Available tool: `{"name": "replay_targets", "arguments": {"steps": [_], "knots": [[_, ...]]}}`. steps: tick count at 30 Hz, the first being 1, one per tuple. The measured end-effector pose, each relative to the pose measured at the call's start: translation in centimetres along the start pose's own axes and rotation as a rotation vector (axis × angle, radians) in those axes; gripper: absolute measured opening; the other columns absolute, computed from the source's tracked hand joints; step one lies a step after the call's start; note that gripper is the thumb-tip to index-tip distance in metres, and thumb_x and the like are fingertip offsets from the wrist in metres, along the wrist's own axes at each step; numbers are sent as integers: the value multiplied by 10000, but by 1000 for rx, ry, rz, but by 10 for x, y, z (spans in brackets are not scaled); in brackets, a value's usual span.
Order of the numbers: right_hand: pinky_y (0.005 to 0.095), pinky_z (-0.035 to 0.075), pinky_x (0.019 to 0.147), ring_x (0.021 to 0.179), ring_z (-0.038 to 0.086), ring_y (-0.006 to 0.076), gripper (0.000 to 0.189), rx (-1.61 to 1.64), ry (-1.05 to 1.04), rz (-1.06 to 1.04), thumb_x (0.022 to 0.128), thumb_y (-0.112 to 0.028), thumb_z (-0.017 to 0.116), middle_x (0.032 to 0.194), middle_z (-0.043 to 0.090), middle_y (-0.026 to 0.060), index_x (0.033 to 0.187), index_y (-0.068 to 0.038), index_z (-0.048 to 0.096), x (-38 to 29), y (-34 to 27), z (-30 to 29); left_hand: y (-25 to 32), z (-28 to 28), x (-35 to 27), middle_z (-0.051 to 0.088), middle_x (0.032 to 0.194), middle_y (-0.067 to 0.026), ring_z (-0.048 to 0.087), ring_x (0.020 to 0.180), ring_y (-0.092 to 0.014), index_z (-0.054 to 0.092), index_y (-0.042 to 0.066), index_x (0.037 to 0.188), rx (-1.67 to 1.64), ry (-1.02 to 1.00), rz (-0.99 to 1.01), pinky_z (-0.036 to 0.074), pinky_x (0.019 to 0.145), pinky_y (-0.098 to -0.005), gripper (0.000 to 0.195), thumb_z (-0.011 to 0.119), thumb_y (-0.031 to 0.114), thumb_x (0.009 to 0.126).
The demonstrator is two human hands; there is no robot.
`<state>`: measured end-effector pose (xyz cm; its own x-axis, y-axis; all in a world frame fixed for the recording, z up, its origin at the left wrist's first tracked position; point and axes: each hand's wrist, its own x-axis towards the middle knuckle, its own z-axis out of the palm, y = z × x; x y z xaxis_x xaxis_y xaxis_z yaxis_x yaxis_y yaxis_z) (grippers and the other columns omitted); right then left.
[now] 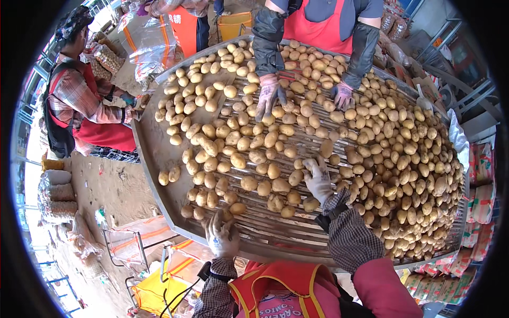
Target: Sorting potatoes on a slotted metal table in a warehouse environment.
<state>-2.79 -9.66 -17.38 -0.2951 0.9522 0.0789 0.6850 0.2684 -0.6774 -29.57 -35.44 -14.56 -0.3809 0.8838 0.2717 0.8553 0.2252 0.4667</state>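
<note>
Before me stands a slatted metal sorting table with many loose potatoes on it. My left hand, in a whitish work glove, is at the near edge, its fingers beside a partly hidden potato; whether it grips this one is unclear. Over the middle slats, my right hand reaches in a dirty white glove. Its fingers are apart, with a potato just left of the fingertips and another beyond them. A dense heap of potatoes lies to the right.
Across the table, a person's gloved hands work among the potatoes. Another person in a red apron stands at the left end. Metal frames hold a yellow bag at lower left. Filled sacks are stacked at right.
</note>
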Motion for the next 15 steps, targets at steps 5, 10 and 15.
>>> {"name": "replay_targets", "arguments": {"steps": [5, 10, 15], "knots": [[663, 222, 1113, 1345, 378, 387, 543, -343, -100, -334, 757, -281, 760, 1450, 421, 158, 1264, -141, 621, -118, -63, -32, -1, 2, -1, 549, 1360, -122, 511, 1254, -338, 727, 155, 923, 1, -26, -1, 371, 1097, -526, 207, 671, 112, 728], [712, 142, 1134, 1403, 336, 378, 476, -244, -286, -453, 818, -316, 708, 1441, 480, 85, 1261, -158, 635, -146, -101, -3, 7, 4, 1, 529, 1381, -120, 516, 1241, -347, 715, 172, 987, 60, 53, 40, 388, 1078, -515, 270, 665, 57, 747], [652, 190, 1157, 1323, 476, 284, 404, -1, -571, -569, 867, -251, 670, 1323, 595, 43, 1259, -157, 642, -157, -109, 1, 23, 2, -12, 547, 1367, -125, 518, 1242, -346, 721, 144, 1030, -112, 59, 42, 399, 1062, -498, 277, 645, 30, 789]]}}
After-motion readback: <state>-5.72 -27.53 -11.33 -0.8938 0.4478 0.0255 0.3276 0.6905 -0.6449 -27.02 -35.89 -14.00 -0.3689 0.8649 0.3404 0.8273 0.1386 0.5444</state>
